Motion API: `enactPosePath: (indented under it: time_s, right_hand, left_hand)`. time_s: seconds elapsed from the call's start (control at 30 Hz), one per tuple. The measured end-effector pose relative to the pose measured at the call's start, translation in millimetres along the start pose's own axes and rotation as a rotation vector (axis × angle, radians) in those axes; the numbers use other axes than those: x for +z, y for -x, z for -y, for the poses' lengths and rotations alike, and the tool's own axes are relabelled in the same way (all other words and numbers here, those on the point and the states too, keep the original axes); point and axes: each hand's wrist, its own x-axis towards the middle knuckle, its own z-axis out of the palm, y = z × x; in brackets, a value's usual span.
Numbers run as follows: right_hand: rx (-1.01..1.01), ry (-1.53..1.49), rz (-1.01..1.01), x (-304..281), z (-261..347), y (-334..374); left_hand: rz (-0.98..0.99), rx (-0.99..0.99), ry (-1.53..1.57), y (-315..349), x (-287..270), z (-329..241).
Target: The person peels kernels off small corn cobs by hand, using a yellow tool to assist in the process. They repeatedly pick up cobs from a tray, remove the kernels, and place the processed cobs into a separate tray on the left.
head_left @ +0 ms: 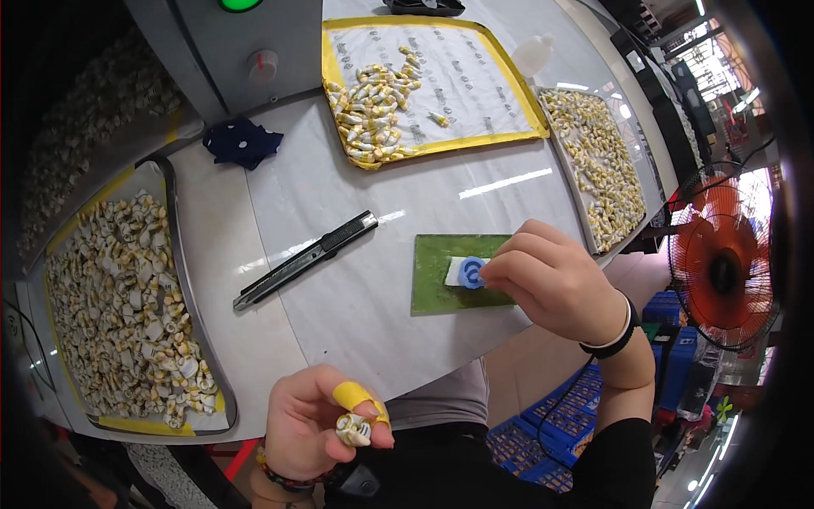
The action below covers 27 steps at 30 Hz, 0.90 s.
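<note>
My left hand (318,424), with yellow tape round one finger, pinches a small white-and-yellow figurine (351,430) with dark marks near the table's front edge. Over a green rectangular plate (432,299), my right hand (555,284) has its fingers bent together at the right edge of a round blue piece (471,272) with a dark curled mark. That piece lies over a small white pad (455,271) on the plate. Whether the fingertips grip it or only touch it is hard to make out.
Left of the plate lies a black utility knife (309,259). A yellow-edged tray (509,89) holds similar pieces at the back; more fill trays at left (127,314) and right (598,170). A dark cloth (242,142), white bottle (532,55) and orange fan (721,259) stand around.
</note>
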Motion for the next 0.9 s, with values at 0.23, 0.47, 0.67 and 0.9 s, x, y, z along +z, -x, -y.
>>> enactPosePath:
  time_s: [0.23, 0.47, 0.67, 0.9]
  right_hand:
    - [-0.068, 0.085, 0.042, 0, 1, -1]
    - [-0.047, -0.474, -0.229, -7, 37, 3]
    - [-0.134, -0.799, -0.277, 13, 64, -1]
    - [-0.194, -0.771, -0.282, 17, 64, 2]
  left_hand:
    - [-0.072, 0.311, -0.369, 0, 12, 5]
    - [0.241, 0.566, -1.095, -9, 6, -4]
    - [0.158, 0.715, -1.12, -5, 15, 1]
    - [0.285, 0.628, -1.131, -10, 16, 2]
